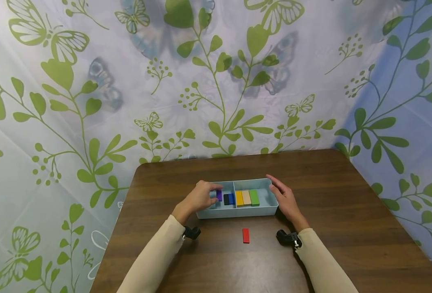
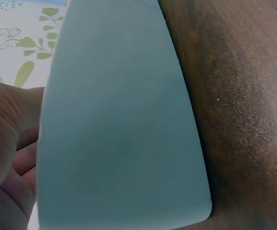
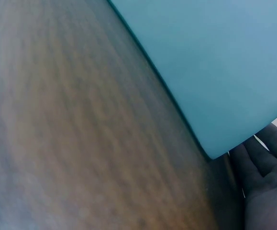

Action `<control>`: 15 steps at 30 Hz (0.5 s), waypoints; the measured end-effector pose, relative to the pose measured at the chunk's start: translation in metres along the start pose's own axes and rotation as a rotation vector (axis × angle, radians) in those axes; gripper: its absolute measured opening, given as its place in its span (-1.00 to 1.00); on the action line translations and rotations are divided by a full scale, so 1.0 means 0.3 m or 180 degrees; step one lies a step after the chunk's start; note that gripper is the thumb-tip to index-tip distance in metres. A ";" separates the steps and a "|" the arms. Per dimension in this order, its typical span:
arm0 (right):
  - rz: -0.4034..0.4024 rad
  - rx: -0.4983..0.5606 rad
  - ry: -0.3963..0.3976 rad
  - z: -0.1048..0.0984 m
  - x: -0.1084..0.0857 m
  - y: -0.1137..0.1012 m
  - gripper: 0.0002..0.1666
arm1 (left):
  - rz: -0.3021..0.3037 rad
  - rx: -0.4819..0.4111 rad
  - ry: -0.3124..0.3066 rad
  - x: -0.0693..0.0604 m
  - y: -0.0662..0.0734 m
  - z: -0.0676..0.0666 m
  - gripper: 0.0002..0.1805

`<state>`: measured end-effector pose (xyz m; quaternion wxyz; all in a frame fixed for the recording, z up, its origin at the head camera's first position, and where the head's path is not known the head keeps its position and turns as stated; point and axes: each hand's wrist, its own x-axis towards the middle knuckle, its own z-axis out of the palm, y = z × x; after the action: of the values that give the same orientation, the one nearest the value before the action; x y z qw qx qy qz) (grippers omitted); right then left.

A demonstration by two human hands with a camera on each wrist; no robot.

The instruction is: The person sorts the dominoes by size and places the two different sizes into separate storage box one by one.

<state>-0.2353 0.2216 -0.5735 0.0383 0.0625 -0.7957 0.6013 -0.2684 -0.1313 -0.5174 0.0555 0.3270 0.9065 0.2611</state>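
Observation:
A pale blue two-compartment tray (image 1: 221, 213) sits on the table. My left hand (image 1: 200, 197) reaches over its left end, with thumb and index finger at the two ends of a purple block (image 1: 219, 195), pinching it. Beside that block in the left compartment are a black block (image 1: 226, 199) and a blue block (image 1: 231, 199). A yellow block (image 1: 239, 198), a beige block (image 1: 246, 198) and a green block (image 1: 254, 198) lie in the right compartment. My right hand (image 1: 286, 201) rests at the tray's right end, fingers extended.
A red block (image 1: 246, 235) lies on the brown wooden table (image 1: 322, 183) in front of the tray, between my forearms. Behind the table hangs a leaf-and-butterfly patterned cloth (image 1: 186, 101). In both wrist views the tray's outer wall fills much of the picture.

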 end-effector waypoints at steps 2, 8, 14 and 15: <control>-0.0003 0.0002 0.0009 0.001 0.000 0.001 -0.43 | -0.0028 -0.0022 -0.0076 0.006 -0.001 0.002 -0.50; 0.0011 -0.0012 -0.0001 0.000 -0.001 -0.002 -0.43 | -0.0040 -0.0012 -0.0212 0.031 -0.007 0.016 -0.51; 0.0013 -0.0028 0.0008 -0.003 -0.006 -0.015 -0.43 | -0.0097 0.0074 -0.0289 0.050 -0.011 0.027 -0.52; 0.0012 -0.0027 0.0012 -0.003 -0.006 -0.016 -0.43 | -0.0104 0.0074 -0.0295 0.051 -0.009 0.027 -0.53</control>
<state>-0.2327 0.2213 -0.5689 0.0389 0.0597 -0.7983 0.5981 -0.2797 -0.1199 -0.5247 0.0979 0.3246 0.9111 0.2342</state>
